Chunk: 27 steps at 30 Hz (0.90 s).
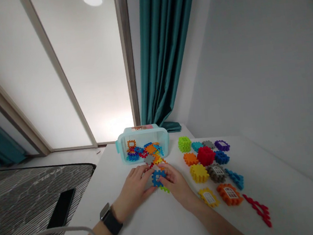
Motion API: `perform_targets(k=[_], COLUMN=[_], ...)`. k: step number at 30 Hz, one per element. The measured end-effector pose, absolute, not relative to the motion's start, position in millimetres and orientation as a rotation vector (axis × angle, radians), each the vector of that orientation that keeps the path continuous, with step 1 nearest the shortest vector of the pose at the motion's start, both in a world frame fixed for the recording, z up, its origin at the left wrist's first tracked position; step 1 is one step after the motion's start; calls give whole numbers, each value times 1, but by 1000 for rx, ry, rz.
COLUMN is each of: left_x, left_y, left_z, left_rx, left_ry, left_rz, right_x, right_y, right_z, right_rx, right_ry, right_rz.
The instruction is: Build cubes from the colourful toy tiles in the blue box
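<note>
White table (162, 222) under me, smooth. My left hand (135, 189) and right hand (177, 185) both pinch a toothed blue tile (157, 177) between them, before a tipped clear tub (142, 143) spilling plastic tiles. Knobby cubes (206, 155) sit right; phone (61, 208) on the bed.

A blue toothed tile (157, 177) is held flat, low over the white tabletop (162, 222), pinched between the fingers of the left hand (135, 189) and the right hand (175, 185). A yellow-green tile (165, 189) is seen under it, mostly hidden by the right hand.
</note>
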<state>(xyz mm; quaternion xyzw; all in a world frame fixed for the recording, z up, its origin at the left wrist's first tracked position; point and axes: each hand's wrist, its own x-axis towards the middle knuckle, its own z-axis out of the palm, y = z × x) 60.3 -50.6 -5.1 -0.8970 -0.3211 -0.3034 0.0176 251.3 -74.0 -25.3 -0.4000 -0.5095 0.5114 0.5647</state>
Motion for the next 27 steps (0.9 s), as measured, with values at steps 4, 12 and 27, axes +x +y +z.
perform_targets(k=[4, 12, 27], left_x=[69, 82, 61], left_y=[-39, -27, -30], left_z=[13, -2, -6], left_rx=[-2798, -2825, -2850], left_ry=[-924, -1084, -1095], left_rz=[-879, -1122, -1356], right_x=[255, 262, 250], right_y=[-70, -68, -62], right_z=[-25, -16, -1], right_rx=[-966, -1060, -1066], right_ry=[-1120, -979, -1114], right_rz=[1169, 1095, 1209])
